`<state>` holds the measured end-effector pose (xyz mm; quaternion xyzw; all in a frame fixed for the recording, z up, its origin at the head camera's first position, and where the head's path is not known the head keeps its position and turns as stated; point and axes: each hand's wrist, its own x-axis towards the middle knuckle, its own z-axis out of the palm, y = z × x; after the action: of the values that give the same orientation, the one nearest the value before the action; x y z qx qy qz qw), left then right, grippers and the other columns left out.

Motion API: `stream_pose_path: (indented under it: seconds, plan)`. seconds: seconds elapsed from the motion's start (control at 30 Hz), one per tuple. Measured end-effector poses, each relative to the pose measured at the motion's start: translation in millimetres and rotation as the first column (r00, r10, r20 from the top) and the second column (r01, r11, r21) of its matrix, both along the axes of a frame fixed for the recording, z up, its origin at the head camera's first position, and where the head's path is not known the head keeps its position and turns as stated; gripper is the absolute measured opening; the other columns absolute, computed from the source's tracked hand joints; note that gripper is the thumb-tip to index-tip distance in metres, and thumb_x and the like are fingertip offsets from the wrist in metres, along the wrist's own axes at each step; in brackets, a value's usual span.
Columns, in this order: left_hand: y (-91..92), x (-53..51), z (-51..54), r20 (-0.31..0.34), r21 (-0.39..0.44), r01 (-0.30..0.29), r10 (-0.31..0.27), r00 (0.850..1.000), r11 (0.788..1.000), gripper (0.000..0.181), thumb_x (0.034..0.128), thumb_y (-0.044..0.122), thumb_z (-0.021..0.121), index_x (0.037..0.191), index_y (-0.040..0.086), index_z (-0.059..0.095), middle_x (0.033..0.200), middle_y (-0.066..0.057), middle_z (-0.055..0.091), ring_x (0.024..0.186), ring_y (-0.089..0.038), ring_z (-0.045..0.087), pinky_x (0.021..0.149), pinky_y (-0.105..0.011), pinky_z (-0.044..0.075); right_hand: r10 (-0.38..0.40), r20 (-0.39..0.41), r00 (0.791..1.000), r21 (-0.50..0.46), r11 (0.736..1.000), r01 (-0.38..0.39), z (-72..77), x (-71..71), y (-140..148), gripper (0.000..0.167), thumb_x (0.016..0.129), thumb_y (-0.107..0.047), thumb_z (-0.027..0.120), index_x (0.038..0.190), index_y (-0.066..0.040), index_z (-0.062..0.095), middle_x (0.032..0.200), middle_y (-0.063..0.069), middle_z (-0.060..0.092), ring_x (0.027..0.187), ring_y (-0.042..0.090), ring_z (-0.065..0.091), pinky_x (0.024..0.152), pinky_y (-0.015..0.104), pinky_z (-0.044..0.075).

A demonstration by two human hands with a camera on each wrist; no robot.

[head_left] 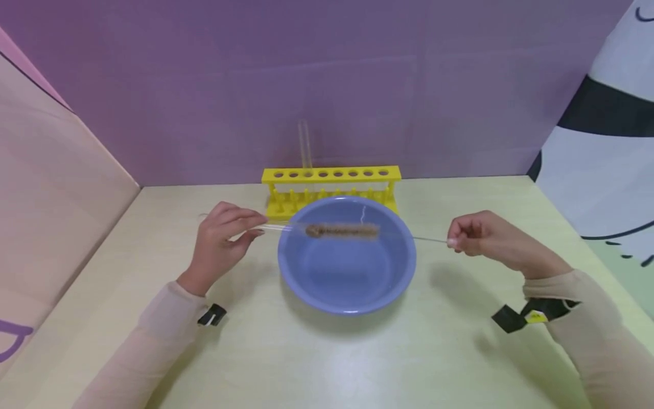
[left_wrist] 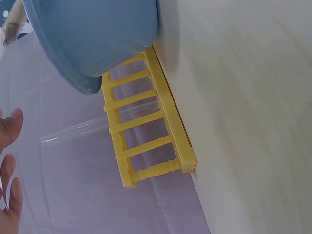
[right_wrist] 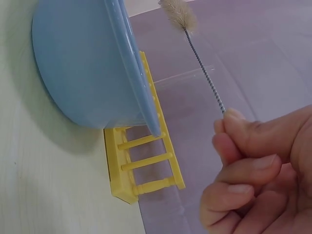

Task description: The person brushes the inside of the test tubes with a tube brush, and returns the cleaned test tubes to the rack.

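Note:
My left hand pinches a clear test tube, held level at the left side of the blue basin. From the other side my right hand grips the thin twisted wire handle of a test tube brush between thumb and forefinger. The brush's brown bristles are over the basin, in line with the tube. Whether the bristle tip is inside the tube I cannot tell, since the glass is faint and the bristles blurred. At the left wrist view's edge, only part of the left hand shows.
Behind the basin stands a yellow test tube rack, partly hidden by it. Another clear test tube stands upright in the rack. A purple wall rises behind the pale table. Small black devices hang by the wrists.

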<state>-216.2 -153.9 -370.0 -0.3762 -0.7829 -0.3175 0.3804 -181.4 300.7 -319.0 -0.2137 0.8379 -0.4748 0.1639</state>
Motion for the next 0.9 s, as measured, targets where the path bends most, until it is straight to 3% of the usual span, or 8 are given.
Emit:
stream_pose_path:
  seconds: [0.33,0.6,0.9]
  plan:
    - [1.2,-0.5,1.4,-0.009,-0.030,0.012,-0.012,1.000,0.999,0.032,0.0608,-0.010,0.082,0.089,0.004,0.076,0.088,-0.008,0.072,0.077,-0.022,0.058,0.068,-0.025,0.044,-0.060,-0.081,0.995,0.066,0.996,0.065,-0.1,3.0,-3.7,0.011,0.090,0.002,0.056,0.081,-0.003,0.059,0.067,-0.006,0.053,0.062,0.009,0.044,0.055,0.025,0.039]
    - [1.8,0.2,-0.8,-0.004,-0.062,0.016,-0.017,1.000,0.998,0.033,0.0599,-0.007,0.083,0.090,0.006,0.076,0.088,-0.007,0.072,0.077,-0.020,0.058,0.064,-0.025,0.045,-0.079,-0.187,0.979,0.146,0.983,0.108,1.3,6.4,-9.9,0.010,0.088,0.002,0.060,0.080,-0.003,0.060,0.067,-0.006,0.055,0.062,0.010,0.050,0.063,0.023,0.047]
    - [2.1,0.4,0.5,0.059,-0.082,0.030,-0.025,0.998,0.996,0.032,0.0637,-0.005,0.081,0.094,0.005,0.075,0.090,-0.008,0.072,0.079,-0.022,0.057,0.066,-0.025,0.043,-0.066,-0.293,0.954,0.166,0.979,0.118,2.8,12.3,-18.9,0.012,0.087,0.002,0.062,0.078,-0.006,0.060,0.062,-0.006,0.050,0.053,0.005,0.039,0.048,0.024,0.036]
